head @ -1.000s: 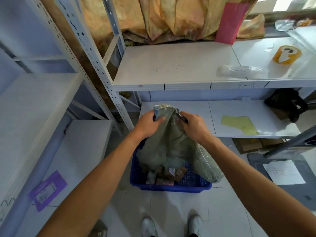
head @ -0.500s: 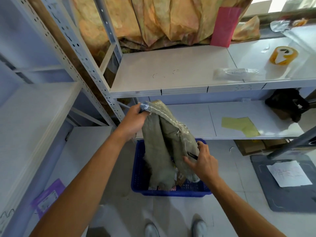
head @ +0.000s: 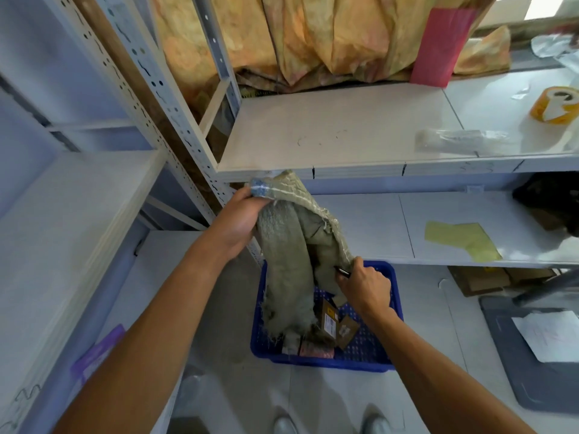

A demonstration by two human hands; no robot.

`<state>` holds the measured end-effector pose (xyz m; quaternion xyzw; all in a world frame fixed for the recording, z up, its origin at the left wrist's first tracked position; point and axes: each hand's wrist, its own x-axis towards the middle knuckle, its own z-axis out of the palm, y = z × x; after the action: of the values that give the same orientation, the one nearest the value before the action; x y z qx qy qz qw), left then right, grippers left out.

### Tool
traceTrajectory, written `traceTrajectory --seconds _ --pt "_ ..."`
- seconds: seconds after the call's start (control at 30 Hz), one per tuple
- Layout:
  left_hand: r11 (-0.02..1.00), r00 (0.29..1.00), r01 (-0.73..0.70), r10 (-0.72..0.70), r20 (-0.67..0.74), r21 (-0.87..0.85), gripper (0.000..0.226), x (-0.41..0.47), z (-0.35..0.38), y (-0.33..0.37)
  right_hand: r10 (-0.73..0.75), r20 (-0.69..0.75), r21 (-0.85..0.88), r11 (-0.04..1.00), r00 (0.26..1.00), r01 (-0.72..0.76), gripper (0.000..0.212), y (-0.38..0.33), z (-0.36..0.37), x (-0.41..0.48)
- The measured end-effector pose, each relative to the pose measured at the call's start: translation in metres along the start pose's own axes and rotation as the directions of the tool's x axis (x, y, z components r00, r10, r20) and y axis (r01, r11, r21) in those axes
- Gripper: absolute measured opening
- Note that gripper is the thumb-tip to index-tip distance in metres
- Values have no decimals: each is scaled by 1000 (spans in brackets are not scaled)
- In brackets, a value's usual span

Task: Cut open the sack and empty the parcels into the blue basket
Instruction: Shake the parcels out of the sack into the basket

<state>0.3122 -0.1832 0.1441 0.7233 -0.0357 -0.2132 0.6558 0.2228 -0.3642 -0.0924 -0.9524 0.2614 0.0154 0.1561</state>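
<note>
A limp grey-green woven sack [head: 291, 261] hangs upside down over the blue basket [head: 394, 308] on the floor. My left hand [head: 241, 217] grips its upper corner, close under the shelf edge. My right hand [head: 363, 286] is lower, closed on the sack's right edge, and a small dark tool pokes out between its fingers. Several brown parcels [head: 332, 321] with labels lie in the basket beneath the sack's open mouth, partly hidden by the cloth.
White metal shelving [head: 344, 136] stands ahead and to the left, its perforated post [head: 175, 126] next to my left hand. A tape roll [head: 554, 104] and plastic wrap [head: 460, 142] lie on the upper shelf. A grey mat [head: 532, 364] with paper lies at right. My shoes [head: 372, 424] are near the basket.
My right hand slid down from the sack's top to its lower right edge. The left hand raised the top corner up and left; the sack hangs longer and flatter, with parcels showing in the basket.
</note>
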Motion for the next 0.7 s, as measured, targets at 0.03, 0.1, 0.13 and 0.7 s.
traceTrajectory --seconds 0.03,0.1,0.13,0.7 --pt "1000 1000 8 -8 -1 -24 19 1 -2 -1 -16 -3 -19 1000 1000 16 40 0 -1 5" --pt "996 999 23 -20 34 -92 24 3 -4 -4 -29 1 -31 999 1000 29 38 2 -3 11" --pt "991 999 34 -28 43 -130 25 3 -6 -3 -34 5 -34 999 999 35 39 3 -3 12" --pt "999 997 25 -27 -76 -29 16 32 -84 26 -53 -8 -32 998 999 53 12 54 -114 72"
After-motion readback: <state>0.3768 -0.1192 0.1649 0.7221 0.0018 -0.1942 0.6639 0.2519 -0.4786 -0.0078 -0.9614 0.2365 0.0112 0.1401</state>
